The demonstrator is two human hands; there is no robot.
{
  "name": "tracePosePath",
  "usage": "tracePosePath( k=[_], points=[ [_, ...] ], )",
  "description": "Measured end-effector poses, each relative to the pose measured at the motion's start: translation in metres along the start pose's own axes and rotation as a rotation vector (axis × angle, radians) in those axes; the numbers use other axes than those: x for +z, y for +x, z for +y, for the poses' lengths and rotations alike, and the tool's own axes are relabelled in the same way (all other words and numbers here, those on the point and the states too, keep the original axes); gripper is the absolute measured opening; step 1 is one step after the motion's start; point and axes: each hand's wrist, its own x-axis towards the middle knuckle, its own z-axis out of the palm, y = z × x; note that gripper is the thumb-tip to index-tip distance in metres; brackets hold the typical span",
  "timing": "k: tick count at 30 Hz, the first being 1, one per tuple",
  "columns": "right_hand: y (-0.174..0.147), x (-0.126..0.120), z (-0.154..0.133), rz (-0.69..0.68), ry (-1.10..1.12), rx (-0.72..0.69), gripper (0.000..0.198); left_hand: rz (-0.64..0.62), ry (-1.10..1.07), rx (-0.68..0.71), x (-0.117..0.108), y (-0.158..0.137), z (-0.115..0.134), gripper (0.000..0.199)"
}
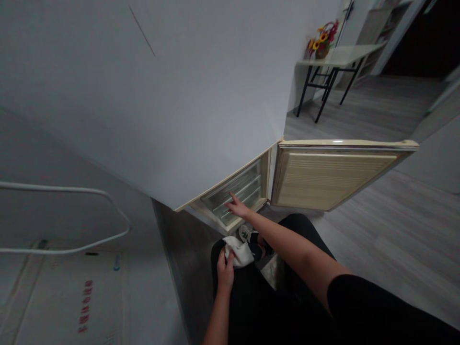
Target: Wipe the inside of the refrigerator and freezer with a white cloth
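My left hand [225,269] rests by my knee, its fingers closed on a crumpled white cloth [243,255]. Stretched forward, my right hand [237,207] holds nothing; its index finger points out and the others look loosely bent. It reaches to the opening of a low fridge or freezer compartment [266,179], in front of its ribbed, pale racks [247,188]. Whether the fingertips touch a rack I cannot tell. The compartment's cream door [334,179] is swung wide to the right.
A wall box with red lettering [85,306] and a bent white tube [104,193] are at left. My shoe [244,233] is on the floor just before the compartment. Farther back, a folding table [345,55] carries a flower basket [322,45].
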Motion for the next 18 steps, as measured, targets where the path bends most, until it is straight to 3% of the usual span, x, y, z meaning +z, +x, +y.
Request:
tracePosePath(
  k=[2,4,7,9,12,14,16,18],
  points=[
    [-0.032,-0.007,0.028,-0.156,-0.15,0.113,0.055,0.045,-0.099,-0.075,0.0,0.001,0.003,0.064],
    [-0.073,-0.018,0.062,-0.305,-0.28,0.013,0.05,0.095,-0.199,-0.151,0.003,0.001,0.009,0.066],
    [-0.131,-0.04,0.103,-0.211,-0.278,-0.074,0.047,0.098,-0.295,-0.233,0.015,-0.003,0.018,0.066],
    [-0.158,-0.057,0.11,-0.093,-0.221,-0.082,0.046,0.042,-0.314,-0.258,0.027,-0.006,0.021,0.067],
    [-0.177,-0.082,0.088,0.056,-0.116,-0.141,0.045,-0.059,-0.284,-0.255,0.042,-0.008,0.025,0.065],
    [-0.179,-0.095,0.06,0.084,-0.13,-0.246,0.042,-0.065,-0.184,-0.172,0.049,-0.007,0.033,0.063],
    [-0.177,-0.102,0.03,0.017,-0.275,-0.365,0.034,-0.076,-0.054,0.001,0.055,-0.005,0.048,0.069],
    [-0.174,-0.101,0.006,-0.135,-0.446,-0.427,0.028,-0.183,0.043,0.191,0.06,-0.003,0.069,0.082]
  ],
)
